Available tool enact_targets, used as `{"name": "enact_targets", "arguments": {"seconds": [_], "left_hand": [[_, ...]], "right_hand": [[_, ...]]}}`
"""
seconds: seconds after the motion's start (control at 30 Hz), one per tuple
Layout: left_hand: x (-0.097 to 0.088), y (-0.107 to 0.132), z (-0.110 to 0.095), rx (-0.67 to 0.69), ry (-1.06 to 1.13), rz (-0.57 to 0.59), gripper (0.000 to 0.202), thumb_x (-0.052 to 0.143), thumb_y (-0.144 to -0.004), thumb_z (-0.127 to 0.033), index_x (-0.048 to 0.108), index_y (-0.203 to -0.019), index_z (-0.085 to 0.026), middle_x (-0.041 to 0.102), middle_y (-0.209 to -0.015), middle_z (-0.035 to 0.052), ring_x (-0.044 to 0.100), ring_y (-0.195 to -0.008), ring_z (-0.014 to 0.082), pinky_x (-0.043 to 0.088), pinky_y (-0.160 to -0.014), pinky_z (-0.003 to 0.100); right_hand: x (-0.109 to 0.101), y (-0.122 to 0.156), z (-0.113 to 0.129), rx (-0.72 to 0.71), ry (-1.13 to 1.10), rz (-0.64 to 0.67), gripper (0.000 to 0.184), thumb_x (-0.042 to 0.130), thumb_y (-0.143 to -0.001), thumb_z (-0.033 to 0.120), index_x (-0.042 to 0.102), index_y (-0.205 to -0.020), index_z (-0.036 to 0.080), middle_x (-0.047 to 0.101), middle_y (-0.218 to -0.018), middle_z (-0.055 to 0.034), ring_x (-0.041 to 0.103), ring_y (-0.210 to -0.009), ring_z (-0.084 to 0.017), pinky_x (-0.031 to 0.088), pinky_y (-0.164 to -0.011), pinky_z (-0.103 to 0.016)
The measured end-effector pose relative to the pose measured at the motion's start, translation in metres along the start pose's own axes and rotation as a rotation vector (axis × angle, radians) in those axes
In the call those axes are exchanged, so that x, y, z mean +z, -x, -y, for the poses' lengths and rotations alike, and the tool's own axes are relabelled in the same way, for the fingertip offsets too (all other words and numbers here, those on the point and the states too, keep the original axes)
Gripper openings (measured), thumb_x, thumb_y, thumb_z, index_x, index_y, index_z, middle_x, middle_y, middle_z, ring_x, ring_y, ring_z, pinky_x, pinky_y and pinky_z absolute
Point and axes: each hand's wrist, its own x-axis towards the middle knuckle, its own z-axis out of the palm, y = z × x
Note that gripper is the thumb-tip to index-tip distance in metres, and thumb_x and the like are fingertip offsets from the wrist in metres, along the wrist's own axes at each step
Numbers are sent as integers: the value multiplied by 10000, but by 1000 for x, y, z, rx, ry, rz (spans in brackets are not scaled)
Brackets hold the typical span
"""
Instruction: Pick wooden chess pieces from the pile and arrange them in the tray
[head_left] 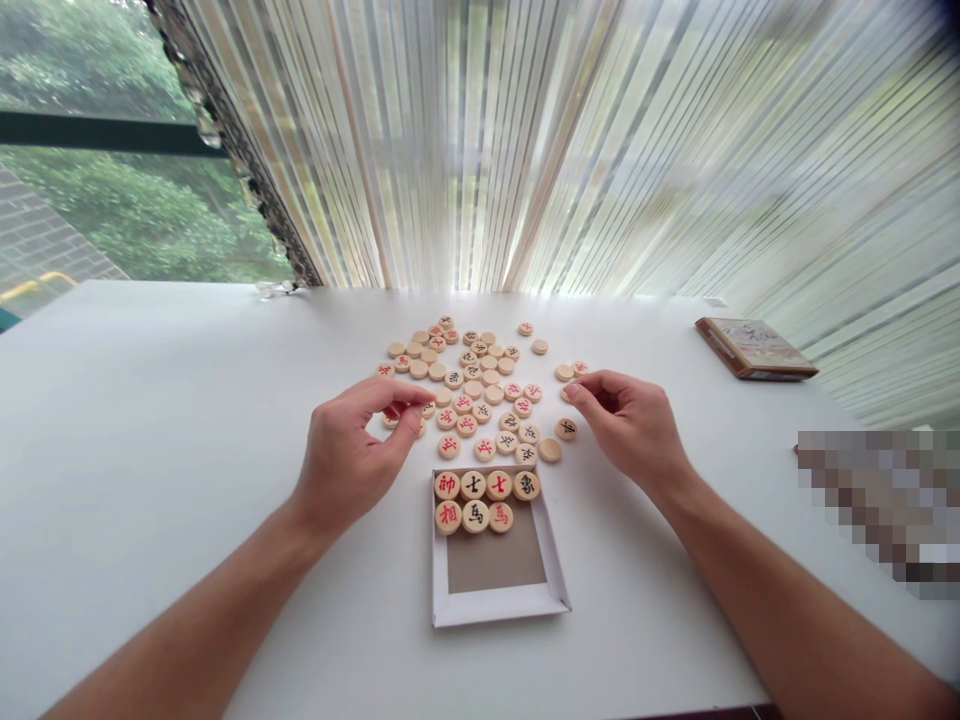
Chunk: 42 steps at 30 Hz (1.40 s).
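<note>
Reaching in around loose wooden xiangqi pieces (472, 389), scattered beyond a shallow white box (499, 608) bearing seven more! Bringing thumb and forefinger of the left hand (345, 440) nearly together, leaving any hold impossible to tell; narrowing the right hand (628, 420) at a half-hidden disc (565, 394), likewise masking any grip. Probably handling light, rigid and smooth, inviting a rim pinch.

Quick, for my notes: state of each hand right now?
Left hand: fingers curled beside pale round wooden pieces; whether it grips one cannot be told.
Right hand: fingers bent at a pale round wooden disc; whether gripped cannot be told.
</note>
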Motion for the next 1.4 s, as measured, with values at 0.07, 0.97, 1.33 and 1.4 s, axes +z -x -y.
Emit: {"name": "enact_targets", "arguments": {"seconds": [0.07,0.97,1.33,1.4], "left_hand": [[-2,-1,2,-33,-14,-6,149,673,-898,-186,807,-960,-200,813,-928,25,742,-827,187,589,-749,284],[-15,-15,15,-143,-50,-64,169,674,-905,-232,824,-976,-203,844,-990,46,778,-882,210,623,-745,291],[-5,-10,16,-84,-132,91,171,655,-881,-191,817,-932,-201,823,-893,34,737,-761,183,531,-556,234],[-6,-11,16,-94,-156,89,180,647,-888,-198,818,-945,-201,821,-907,32,733,-769,183,534,-573,239]], "right_hand": [[1,0,0,0,1,7,288,699,-897,443,761,-813,174,595,-644,2,464,-575,-141,380,-551,-279],[2,3,1,13,5,49,227,714,-884,404,773,-835,191,639,-683,-10,500,-603,-159,402,-567,-303],[3,5,2,9,18,78,245,696,-894,421,760,-809,200,620,-667,-4,498,-601,-163,390,-573,-311],[3,4,1,10,25,84,247,691,-897,423,768,-829,199,641,-683,-10,509,-604,-165,395,-576,-311]]}}
